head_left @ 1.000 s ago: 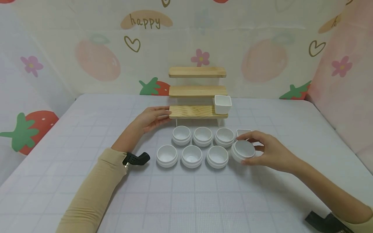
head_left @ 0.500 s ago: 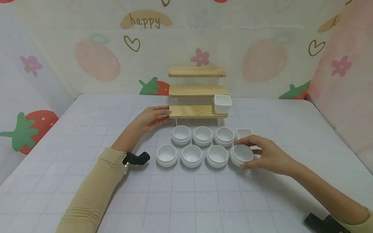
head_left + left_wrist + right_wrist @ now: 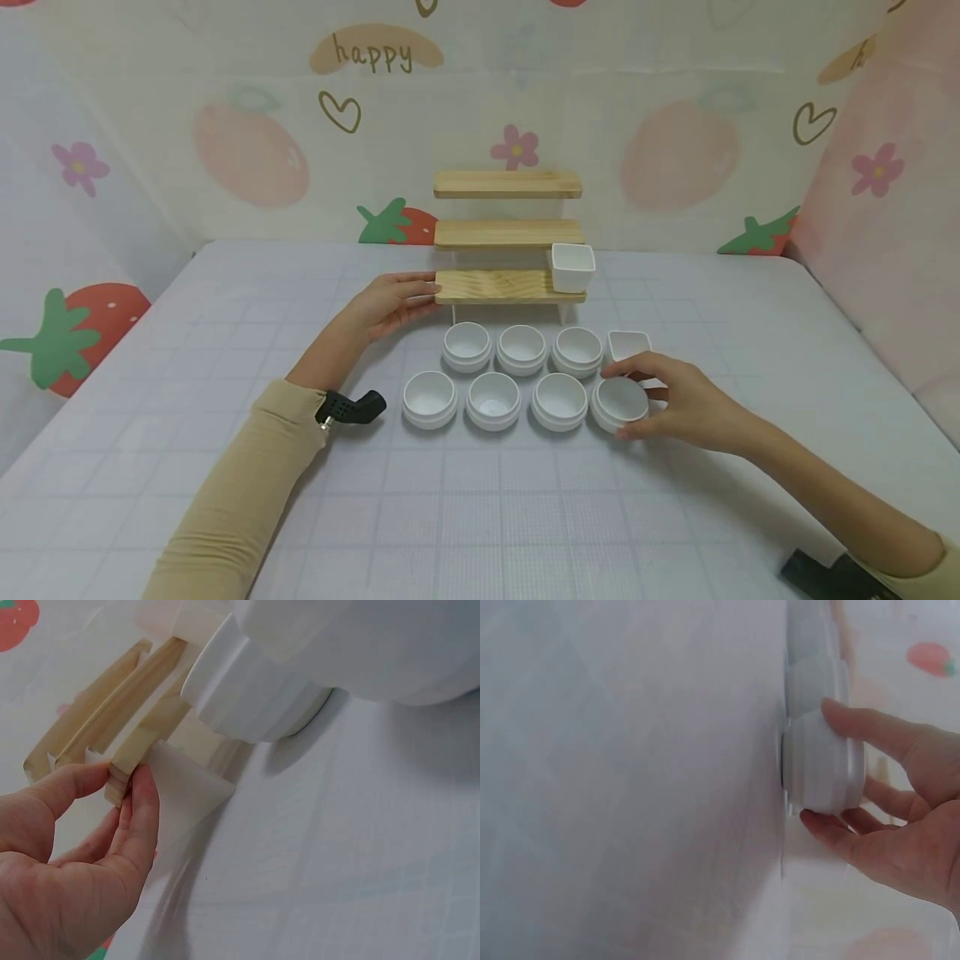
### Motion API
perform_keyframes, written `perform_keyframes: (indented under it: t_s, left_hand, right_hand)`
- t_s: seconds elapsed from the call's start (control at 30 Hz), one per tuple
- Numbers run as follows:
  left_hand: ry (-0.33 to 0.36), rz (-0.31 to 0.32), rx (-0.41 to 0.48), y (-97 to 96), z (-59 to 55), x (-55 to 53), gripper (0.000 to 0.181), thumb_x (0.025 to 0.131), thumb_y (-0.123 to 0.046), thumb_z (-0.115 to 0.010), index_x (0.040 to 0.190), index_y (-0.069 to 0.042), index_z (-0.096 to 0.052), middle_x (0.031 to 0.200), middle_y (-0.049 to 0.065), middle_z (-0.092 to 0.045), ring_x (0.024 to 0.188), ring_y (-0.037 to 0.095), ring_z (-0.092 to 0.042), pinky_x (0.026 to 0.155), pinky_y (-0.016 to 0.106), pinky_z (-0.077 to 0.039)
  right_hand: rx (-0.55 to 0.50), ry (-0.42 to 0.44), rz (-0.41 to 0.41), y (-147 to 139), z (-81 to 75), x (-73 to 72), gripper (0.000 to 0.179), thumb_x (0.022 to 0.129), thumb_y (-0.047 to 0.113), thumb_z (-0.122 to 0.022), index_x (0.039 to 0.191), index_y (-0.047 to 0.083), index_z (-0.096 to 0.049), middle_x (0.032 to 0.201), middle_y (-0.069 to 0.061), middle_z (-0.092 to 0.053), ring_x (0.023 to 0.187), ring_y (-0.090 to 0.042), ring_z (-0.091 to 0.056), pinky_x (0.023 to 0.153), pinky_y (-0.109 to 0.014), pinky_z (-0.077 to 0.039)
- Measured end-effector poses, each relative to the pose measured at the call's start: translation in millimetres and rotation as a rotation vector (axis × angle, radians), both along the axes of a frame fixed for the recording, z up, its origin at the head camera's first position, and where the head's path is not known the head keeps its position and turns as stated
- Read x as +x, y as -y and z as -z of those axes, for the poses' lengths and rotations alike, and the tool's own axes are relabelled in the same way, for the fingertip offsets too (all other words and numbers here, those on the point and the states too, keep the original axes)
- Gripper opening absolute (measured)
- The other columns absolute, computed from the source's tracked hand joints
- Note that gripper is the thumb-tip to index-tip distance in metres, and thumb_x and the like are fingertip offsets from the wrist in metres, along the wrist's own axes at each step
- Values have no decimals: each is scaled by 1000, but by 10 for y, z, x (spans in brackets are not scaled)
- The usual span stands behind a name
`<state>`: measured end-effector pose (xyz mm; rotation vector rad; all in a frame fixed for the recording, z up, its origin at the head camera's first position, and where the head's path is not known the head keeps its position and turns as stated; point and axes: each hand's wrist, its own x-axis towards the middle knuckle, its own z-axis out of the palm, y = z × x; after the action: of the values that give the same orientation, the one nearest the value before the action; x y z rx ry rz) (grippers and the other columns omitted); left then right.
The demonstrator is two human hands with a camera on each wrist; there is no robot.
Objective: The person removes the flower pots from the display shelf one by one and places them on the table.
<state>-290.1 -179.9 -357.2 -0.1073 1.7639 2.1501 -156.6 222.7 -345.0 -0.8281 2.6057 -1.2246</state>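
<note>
My left hand (image 3: 393, 305) pinches the left end of the lowest wooden shelf board (image 3: 491, 287) of a three-tier rack; in the left wrist view the thumb lies on one side of the board (image 3: 154, 735) and the fingers on the other. At the right end of the front row, my right hand (image 3: 675, 400) grips a round white bowl (image 3: 621, 402) by its sides, thumb at the near side and fingers at the far side. The right wrist view shows this bowl (image 3: 821, 761) upright, its base right at the tabletop.
Several more round white bowls (image 3: 492, 403) stand in two rows before the rack. A square white bowl (image 3: 628, 343) is behind the right hand. Another square white bowl (image 3: 573, 268) sits on the lowest board's right end. Upper boards (image 3: 508, 233) rise behind it.
My right hand has lowered the round bowl and moved it slightly left, into line with the front row. The left hand stays on the shelf board.
</note>
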Motion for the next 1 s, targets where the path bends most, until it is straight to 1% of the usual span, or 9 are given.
perform_keyframes:
  t_s: [0.13, 0.23, 0.37, 0.53, 0.7, 0.87, 1.0]
  left_hand:
    - [-3, -1, 0, -6, 4, -7, 56, 108, 2, -52, 161, 8, -33, 152, 23, -44, 92, 8, -70, 94, 21, -62]
    - [-3, -5, -2, -5, 3, -5, 56, 108, 2, -52, 161, 8, -33, 154, 24, -42, 91, 8, -70, 95, 22, -62]
    - [-4, -4, -7, -1, -1, 4, 56, 108, 2, -52, 161, 8, -33, 154, 24, -42, 90, 7, -71, 96, 22, -61]
    - [-10, 2, -8, 3, 8, -2, 56, 108, 2, -52, 160, 8, -33, 150, 22, -45, 91, 7, -71, 97, 23, -61]
    - [-11, 1, -2, 2, 17, -12, 56, 108, 3, -53, 160, 9, -34, 145, 20, -48, 92, 8, -71, 95, 22, -62]
    - [-9, 0, 0, 7, 24, -15, 56, 108, 3, -52, 160, 9, -33, 151, 23, -44, 92, 8, -70, 94, 22, -62]
    - [-5, -1, 8, 5, 18, -16, 56, 108, 3, -52, 160, 9, -32, 153, 24, -43, 91, 8, -70, 91, 21, -63]
  right_hand:
    - [14, 5, 4, 3, 0, -3, 63, 77, 12, -96, 132, 2, -67, 132, -12, -67, 120, -31, -57, 101, -53, -61]
    - [14, 16, 6, 6, -3, -3, 64, 77, 11, -96, 132, 1, -66, 132, -13, -66, 121, -33, -57, 102, -55, -60]
    - [10, 30, 7, 3, 0, -4, 65, 77, 11, -96, 133, 1, -65, 133, -14, -66, 120, -30, -56, 103, -55, -59]
    - [-10, 39, -6, -11, 12, -9, 65, 77, 10, -96, 133, 1, -65, 134, -14, -66, 119, -23, -58, 104, -50, -59]
    - [-26, 55, -25, -27, 10, -21, 64, 78, 10, -95, 133, 0, -65, 135, -15, -65, 119, -25, -60, 105, -47, -59]
    - [-24, 64, -40, -42, -23, -35, 62, 80, 12, -94, 133, 1, -66, 135, -15, -66, 119, -29, -62, 103, -45, -60]
    - [-17, 69, -49, -57, -65, -53, 59, 81, 12, -93, 133, 1, -67, 135, -14, -66, 118, -27, -64, 103, -45, -61]
